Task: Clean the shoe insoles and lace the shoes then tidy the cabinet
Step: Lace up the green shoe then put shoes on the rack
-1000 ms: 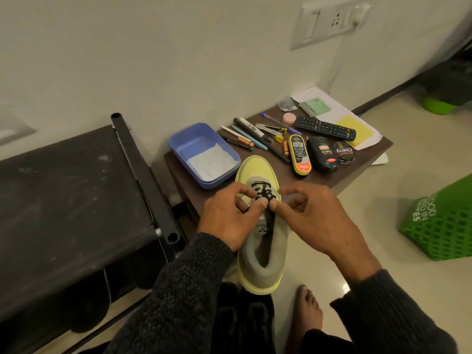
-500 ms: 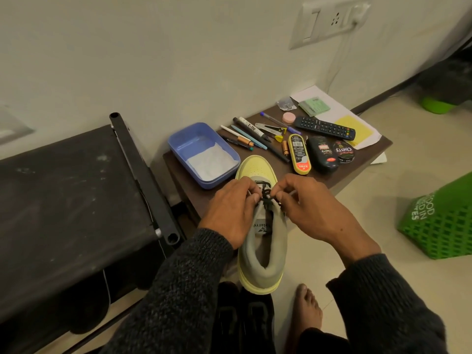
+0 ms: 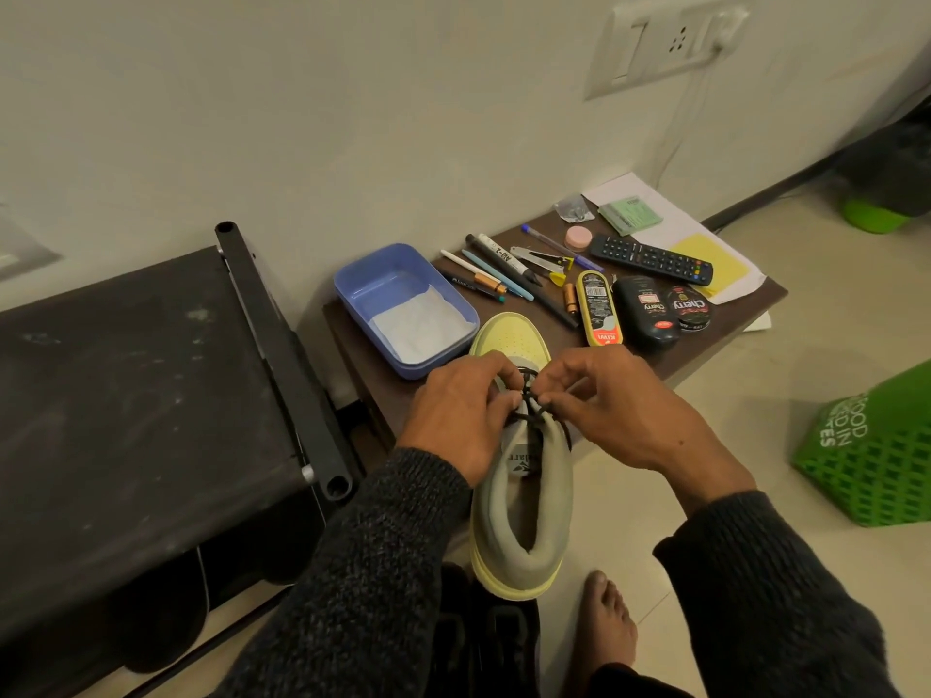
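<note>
A pale wall (image 3: 302, 118) backs the brown counter (image 3: 383, 390). On its near edge lies the yellow shoe (image 3: 519, 496); behind it, "Cherry" polish (image 3: 650, 309) and a "KIWI" tube (image 3: 598, 307). Left hand (image 3: 458, 415) and right hand (image 3: 619, 415), each grip closed, pinch the black lace (image 3: 529, 400).

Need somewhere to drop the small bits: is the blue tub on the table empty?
Not empty. The blue tub is open-topped, and something white, like a cloth or paper, lies across its floor.
</note>
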Motion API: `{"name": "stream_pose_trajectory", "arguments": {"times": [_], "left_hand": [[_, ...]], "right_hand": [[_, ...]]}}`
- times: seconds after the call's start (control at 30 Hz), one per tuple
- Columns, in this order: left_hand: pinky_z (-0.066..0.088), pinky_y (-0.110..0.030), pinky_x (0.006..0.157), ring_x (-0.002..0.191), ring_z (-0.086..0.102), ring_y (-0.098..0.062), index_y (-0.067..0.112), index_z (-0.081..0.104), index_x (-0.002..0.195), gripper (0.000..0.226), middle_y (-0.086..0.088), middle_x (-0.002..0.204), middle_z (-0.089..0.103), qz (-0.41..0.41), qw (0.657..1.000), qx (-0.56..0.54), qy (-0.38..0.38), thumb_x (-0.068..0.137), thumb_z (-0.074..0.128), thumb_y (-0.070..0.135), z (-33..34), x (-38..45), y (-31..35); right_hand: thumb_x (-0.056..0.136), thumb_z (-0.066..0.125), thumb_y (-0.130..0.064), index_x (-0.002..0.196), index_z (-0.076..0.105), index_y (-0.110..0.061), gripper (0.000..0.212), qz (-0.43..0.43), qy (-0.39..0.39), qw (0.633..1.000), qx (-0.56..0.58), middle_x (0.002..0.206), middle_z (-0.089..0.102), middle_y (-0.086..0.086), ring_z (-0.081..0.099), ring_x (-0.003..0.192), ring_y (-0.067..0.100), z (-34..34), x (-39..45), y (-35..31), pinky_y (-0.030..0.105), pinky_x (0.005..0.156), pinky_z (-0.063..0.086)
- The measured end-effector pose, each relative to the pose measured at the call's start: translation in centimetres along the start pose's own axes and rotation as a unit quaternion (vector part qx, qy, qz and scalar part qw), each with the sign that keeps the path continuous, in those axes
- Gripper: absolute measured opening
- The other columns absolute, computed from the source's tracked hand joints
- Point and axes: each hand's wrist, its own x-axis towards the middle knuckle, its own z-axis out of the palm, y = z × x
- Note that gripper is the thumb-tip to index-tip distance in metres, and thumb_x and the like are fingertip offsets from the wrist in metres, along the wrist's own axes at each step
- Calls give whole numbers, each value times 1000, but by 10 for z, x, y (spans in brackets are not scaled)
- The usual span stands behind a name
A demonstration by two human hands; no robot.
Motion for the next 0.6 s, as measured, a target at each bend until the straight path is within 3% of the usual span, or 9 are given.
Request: {"name": "stream_pose_trajectory", "arguments": {"times": [0.17,0.37,0.5,0.6], "left_hand": [[51,-42,87,91,54,-15,28,60,97,6,6,96,57,39,997,58,-18,101,57,24,1,5,1],[51,-44,86,92,57,-16,23,58,98,7,5,96,62,32,999,7,16,102,55,18,5,1,-2],[52,-41,88,93,60,-13,24,64,104,16,4,98,66,32,999,0,18,103,51,14,2,4,-4],[54,-39,92,98,61,-14,25,68,111,20,3,105,68,25,999,20,20,103,53,15,5,9,-4]], "right_hand": [[97,64,-20,96,65,-32,12,-25,13,999,-41,97,64,-17,59,91,0,9,1,1,15,69,44],[102,54,-18,94,56,-34,18,-17,0,1000,-11,98,63,-12,65,89,9,1,-7,6,35,77,58],[103,52,-15,103,60,-32,19,-13,37,999,-2,96,64,-12,63,84,2,10,-4,2,21,69,51],[99,61,-18,108,66,-28,14,-31,57,997,-46,101,67,-9,60,89,4,15,2,0,19,72,48]]}}
